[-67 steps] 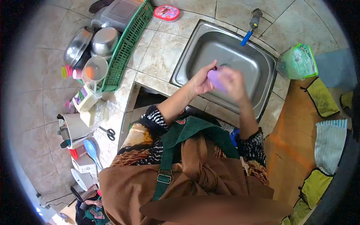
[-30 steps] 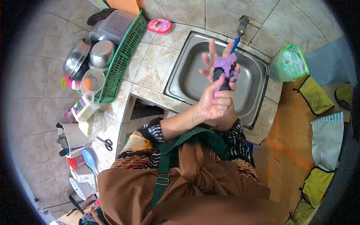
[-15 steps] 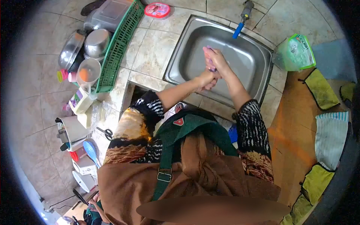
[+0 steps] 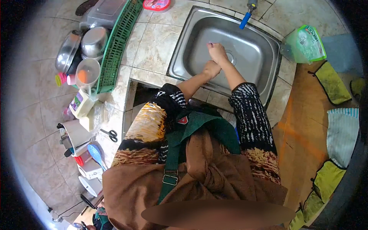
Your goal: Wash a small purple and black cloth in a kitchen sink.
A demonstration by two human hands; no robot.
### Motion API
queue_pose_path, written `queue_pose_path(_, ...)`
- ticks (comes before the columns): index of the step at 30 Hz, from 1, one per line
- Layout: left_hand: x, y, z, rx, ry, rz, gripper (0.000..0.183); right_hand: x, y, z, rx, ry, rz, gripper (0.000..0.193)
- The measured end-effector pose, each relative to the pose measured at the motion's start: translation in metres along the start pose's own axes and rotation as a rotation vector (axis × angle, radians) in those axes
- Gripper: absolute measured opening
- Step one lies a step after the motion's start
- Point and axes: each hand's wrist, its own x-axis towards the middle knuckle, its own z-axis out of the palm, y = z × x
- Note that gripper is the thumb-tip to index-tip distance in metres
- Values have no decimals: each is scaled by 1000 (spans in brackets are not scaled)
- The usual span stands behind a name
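Observation:
My right hand point(image 4: 217, 53) is curled above the steel sink basin point(image 4: 203, 34), a little left of its drain. A small purple-pink bit shows at its far end; what it is I cannot make out. Just nearer to me, my left hand point(image 4: 211, 69) is closed and pressed against the heel of my right hand. Its fingers are mostly hidden, and so is whatever lies within them. Beyond the hands, a faucet with a blue spout point(image 4: 245, 20) hangs over the sink's far rim.
Left of the sink stands a green dish rack point(image 4: 112, 53) beside metal bowls point(image 4: 94, 41); scissors point(image 4: 110, 135) lie nearer. A pink-red container point(image 4: 156, 4) is at the back. On the right are a green-white pouch point(image 4: 308, 43) and yellow-green cloths point(image 4: 332, 82).
My right hand has turned over and curled, showing its back. My left hand has shifted slightly nearer to its wrist. The purple stuff between the hands is now mostly hidden.

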Motion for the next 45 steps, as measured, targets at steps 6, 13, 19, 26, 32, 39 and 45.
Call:
queue_pose_path(6,-12,14,-10,70,55,-40,47,-8,-5,-11,218,-33,270,34)
queue_pose_path(13,-56,51,-96,-498,-195,109,48,-68,-35,-109,1013,-236,169,27)
queue_pose_path(19,-69,74,-134,-878,-296,157,47,-113,-10,-142,715,-207,41,21)
queue_pose_path(26,-122,130,-156,-906,-480,255,35,-151,-60,-147,89,310,-284,37)
queue_pose_path(32,-142,141,-140,-765,-567,205,31,-133,-96,-134,403,304,-365,35)
queue_pose_path(39,-155,148,-176,-262,-432,412,44,-177,-104,-182,250,465,-264,23)
queue_pose_path(45,-168,153,-156,-480,-532,477,47,-193,-118,-182,52,651,-238,18)
